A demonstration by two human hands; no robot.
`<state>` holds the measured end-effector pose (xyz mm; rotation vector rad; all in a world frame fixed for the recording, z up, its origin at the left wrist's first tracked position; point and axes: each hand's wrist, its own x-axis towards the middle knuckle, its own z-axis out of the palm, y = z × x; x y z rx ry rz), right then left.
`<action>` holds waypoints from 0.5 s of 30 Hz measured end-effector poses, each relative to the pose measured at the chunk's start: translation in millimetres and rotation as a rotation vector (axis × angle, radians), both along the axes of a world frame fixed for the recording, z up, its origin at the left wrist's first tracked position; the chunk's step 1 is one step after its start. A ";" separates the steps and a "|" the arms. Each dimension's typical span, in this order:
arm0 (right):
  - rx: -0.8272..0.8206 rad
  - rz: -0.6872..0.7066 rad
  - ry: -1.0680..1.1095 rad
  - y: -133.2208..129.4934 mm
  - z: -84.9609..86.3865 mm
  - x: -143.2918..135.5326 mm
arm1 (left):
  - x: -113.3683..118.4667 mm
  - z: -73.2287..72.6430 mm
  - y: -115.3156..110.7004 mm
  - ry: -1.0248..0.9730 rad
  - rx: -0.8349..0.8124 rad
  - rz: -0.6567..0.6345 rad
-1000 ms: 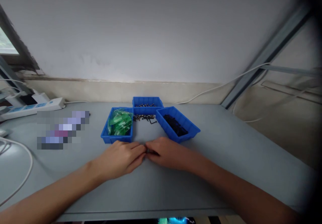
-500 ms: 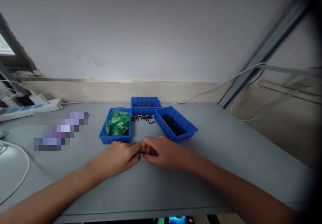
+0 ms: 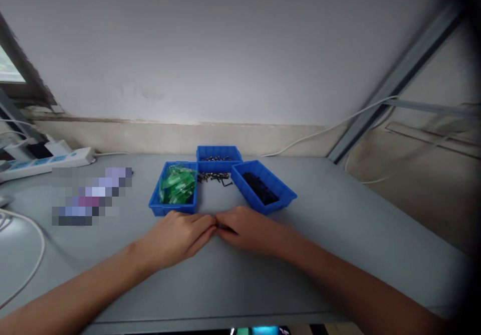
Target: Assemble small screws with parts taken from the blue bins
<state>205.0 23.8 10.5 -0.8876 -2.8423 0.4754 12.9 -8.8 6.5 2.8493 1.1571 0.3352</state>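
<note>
My left hand [image 3: 180, 237] and my right hand [image 3: 246, 229] meet at the fingertips just in front of the bins, both closed in a pinch. Between them is a small dark piece [image 3: 218, 224], almost wholly covered by the fingers; its kind does not show. Nearest to my left hand is a blue bin [image 3: 171, 209] with green-tinted clear plastic packets [image 3: 178, 184]. Beside my right hand stands a slanted blue bin [image 3: 283, 200] holding small black parts [image 3: 259, 187]. Loose dark screws [image 3: 214, 176] and an L-shaped hex key [image 3: 227, 183] lie between the bins.
A third blue bin [image 3: 220, 165] with small metal parts sits behind the screws. To the left are a blurred-out object [image 3: 99, 192], a white power strip [image 3: 48, 163] and a white cable [image 3: 42, 249]. A metal frame post [image 3: 361, 114] rises at the back right.
My fingertips have come closer together and now cover the thin dark piece and black end that showed between them before. The bins have not been moved.
</note>
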 end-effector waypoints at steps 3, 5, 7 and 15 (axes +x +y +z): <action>0.009 0.004 -0.006 -0.7 -1.3 -0.7 | 0.9 0.9 -1.0 0.001 0.024 -0.026; 0.034 -0.012 -0.013 -0.2 -0.4 0.4 | 0.9 1.9 -0.5 0.019 0.029 0.006; 0.060 -0.034 -0.011 1.0 1.4 2.2 | 0.5 2.7 0.3 0.045 0.023 0.052; 0.013 -0.056 0.099 0.1 10.1 4.5 | 0.5 -2.0 1.5 0.154 -0.009 0.088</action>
